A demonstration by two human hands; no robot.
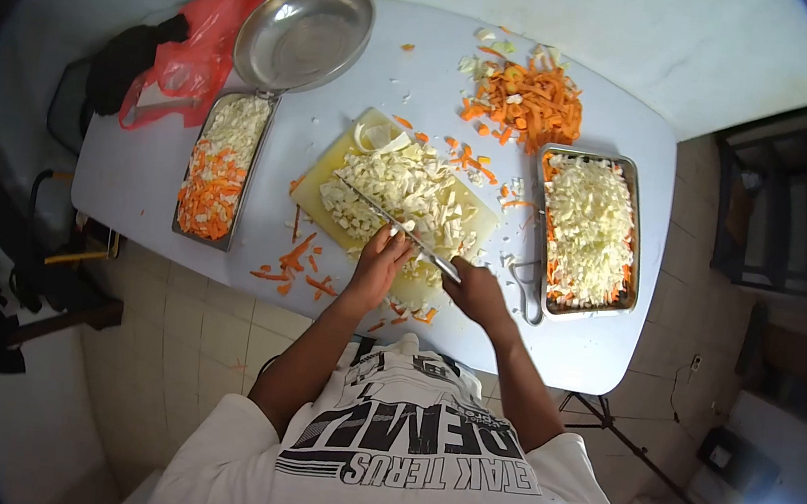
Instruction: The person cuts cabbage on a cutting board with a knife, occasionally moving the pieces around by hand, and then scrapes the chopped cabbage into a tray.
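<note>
My right hand (476, 289) is closed around the handle of a kitchen knife (394, 224), whose long blade slants up and left over the chopped cabbage (378, 173). The cabbage lies heaped on a yellowish cutting board (477, 211). My left hand (379, 267) is at the board's near side, its fingers bent and drawn together against the middle of the blade. Whatever those fingertips pinch is too small to make out. A few larger curved cabbage pieces (378, 135) rest at the board's far left corner.
Metal trays of chopped cabbage and carrot stand left (214, 178) and right (588, 229). A peeler (526, 292) lies beside the right tray. Carrot peelings (533, 102) are piled at the back. A round metal pan (304, 33) and red plastic bag (196, 55) sit back left.
</note>
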